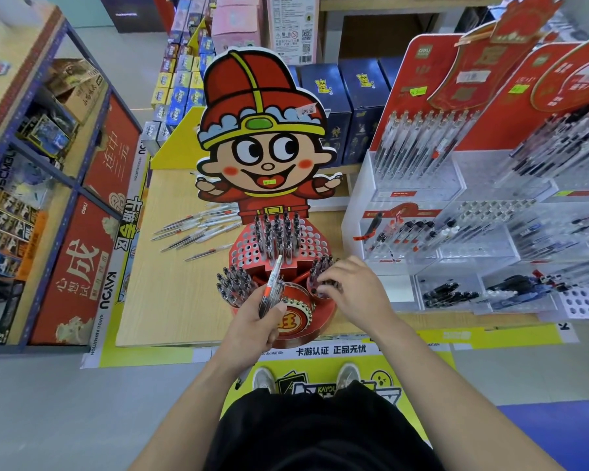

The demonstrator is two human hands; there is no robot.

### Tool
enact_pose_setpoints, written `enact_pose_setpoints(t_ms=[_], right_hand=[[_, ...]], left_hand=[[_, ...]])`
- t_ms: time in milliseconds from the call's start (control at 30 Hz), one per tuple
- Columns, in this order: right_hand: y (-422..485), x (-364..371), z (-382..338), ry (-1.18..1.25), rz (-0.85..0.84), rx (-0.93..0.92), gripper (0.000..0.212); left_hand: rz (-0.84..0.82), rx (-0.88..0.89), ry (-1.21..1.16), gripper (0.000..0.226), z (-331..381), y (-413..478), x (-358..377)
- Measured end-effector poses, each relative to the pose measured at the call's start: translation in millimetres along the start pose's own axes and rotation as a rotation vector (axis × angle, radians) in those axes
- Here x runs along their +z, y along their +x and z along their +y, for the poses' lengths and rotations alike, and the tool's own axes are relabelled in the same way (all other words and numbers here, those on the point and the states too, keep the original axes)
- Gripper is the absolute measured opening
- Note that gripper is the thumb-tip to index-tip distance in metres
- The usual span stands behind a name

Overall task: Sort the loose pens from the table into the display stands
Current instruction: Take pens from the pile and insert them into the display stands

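Lower centre of the frame: the left hand (257, 322) is gripping a bundle of clear-barrelled pens with orange bands (273, 282), its fingers curled round it. The bundle is slanting up and to the right above the hand, over the red cardboard cartoon-figure pen stand (306, 237). Just to the right, the right hand (354, 287) is resting bent fingertips (325, 283) on the dark-capped standing pens (320, 265) in the stand's right round holder; whether it is pinching one cannot be told. Loose clear pens (198, 227) are lying on the pale wooden table (170, 287) at centre left, well apart from both hands.
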State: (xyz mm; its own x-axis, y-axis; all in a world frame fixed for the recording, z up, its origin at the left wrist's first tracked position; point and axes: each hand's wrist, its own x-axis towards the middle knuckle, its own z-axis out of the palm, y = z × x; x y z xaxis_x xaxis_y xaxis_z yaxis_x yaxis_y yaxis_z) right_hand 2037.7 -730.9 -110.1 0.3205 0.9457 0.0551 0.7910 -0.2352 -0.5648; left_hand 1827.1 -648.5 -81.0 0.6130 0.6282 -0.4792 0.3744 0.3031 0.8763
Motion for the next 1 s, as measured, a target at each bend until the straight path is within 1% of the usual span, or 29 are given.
enact_pose_setpoints(t_ms=[100,200,333,433,600,700,800,900,1000], right_hand=[[0,0,1,-0.009,-0.011,-0.018,0.01],[-2,2,0,0.015,0.01,-0.006,0.008],[-3,2,-1,0.006,0.005,-0.009,0.011],[-2,-2,1,-0.026,0.003,-0.028,0.014],[-1,0,4,-0.132,0.03,-0.115,0.008],[0,4,4,-0.125,0.055,-0.115,0.008],[-1,3,1,-0.115,0.02,-0.098,0.011],[-1,-11,-8,-0.008,-0.029,0.01,0.025],[4,-34,-22,0.17,0.063,0.095,0.03]], left_hand=[[0.005,-0.029,-0.049,0.008,4,-2,1],[0.021,-0.037,-0.119,0.012,7,-3,0],[0.028,-0.042,-0.153,0.016,11,-6,-1],[0.034,-0.047,-0.164,0.017,12,-7,-1],[0.029,-0.051,-0.152,0.017,11,-8,-2],[0.032,-0.049,-0.141,0.017,12,-7,-1],[0.026,-0.039,-0.13,0.015,15,-7,1],[-0.017,-0.006,-0.126,0.011,21,-7,7],[-0.063,0.036,-0.099,0.009,31,-7,20]])
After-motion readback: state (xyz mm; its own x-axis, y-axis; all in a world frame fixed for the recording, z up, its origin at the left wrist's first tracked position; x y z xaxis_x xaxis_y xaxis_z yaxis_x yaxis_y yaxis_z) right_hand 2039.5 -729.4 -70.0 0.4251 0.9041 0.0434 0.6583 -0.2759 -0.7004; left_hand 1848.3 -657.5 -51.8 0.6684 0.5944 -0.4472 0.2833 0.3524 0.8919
